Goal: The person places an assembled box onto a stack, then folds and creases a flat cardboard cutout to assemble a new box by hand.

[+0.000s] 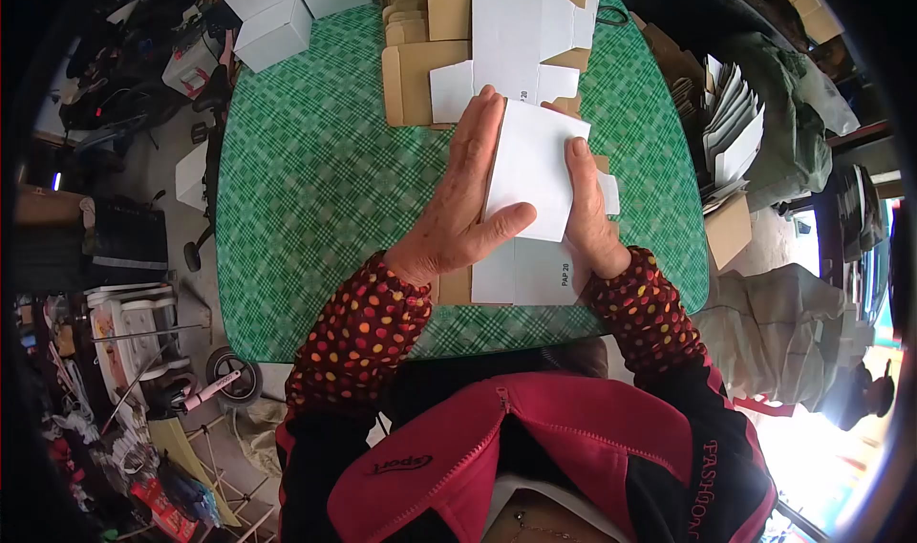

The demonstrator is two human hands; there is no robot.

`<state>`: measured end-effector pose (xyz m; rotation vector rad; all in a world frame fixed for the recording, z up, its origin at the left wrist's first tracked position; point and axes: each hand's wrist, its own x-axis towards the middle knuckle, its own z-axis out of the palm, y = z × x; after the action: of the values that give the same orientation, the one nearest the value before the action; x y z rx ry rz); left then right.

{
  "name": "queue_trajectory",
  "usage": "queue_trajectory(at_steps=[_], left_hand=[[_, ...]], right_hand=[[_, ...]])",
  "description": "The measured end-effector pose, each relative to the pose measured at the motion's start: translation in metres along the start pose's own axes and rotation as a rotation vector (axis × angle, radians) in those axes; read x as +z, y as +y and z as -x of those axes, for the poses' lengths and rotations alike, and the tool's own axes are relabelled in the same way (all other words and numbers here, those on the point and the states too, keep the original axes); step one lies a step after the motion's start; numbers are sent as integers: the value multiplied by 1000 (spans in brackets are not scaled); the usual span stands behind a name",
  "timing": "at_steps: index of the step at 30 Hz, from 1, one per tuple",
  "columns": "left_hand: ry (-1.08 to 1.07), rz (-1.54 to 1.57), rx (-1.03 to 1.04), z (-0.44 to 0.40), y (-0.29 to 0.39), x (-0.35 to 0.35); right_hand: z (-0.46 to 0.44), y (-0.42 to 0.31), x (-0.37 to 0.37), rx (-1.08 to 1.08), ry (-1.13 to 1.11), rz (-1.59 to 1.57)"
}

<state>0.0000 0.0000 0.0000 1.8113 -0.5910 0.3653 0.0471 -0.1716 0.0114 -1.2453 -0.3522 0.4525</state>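
Note:
A folded white cardboard box [537, 166] is held up over the table between my two hands. My left hand [451, 204] presses along its left side with fingers straight and together, the thumb lying on the white face. On the right side, my right hand [590, 209] grips the box, its thumb at the upper right edge and its other fingers mostly hidden. Beneath the box, a flat cardboard blank [540, 280] printed "PAP 20" lies near the table's front edge. Just beyond my hands are overlapping flat white-and-brown blanks [506, 27].
The table has a green checked cloth [315, 190]. Closed white boxes [272, 39] stand at its far left corner. Off the right edge, a bundle of flat cardboard pieces [734, 127] stands upright. A wheel [235, 376] and a white drawer unit [134, 338] are on the left.

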Motion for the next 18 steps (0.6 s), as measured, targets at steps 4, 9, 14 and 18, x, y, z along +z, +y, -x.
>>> queue_trajectory(at_steps=[4, 9, 14, 18], left_hand=[[3, -119, -28, 2, 1, 5], [64, -180, 64, -5, 5, -8], [341, 42, -152, -6, 9, -30], [259, 168, -288, -3, 3, -33]], right_hand=[[0, -2, 1, -16, -9, -40], [-6, -8, -3, -74, -25, 130], [-8, -5, -8, -185, 23, -22], [-3, -13, -5, -148, -28, -22]])
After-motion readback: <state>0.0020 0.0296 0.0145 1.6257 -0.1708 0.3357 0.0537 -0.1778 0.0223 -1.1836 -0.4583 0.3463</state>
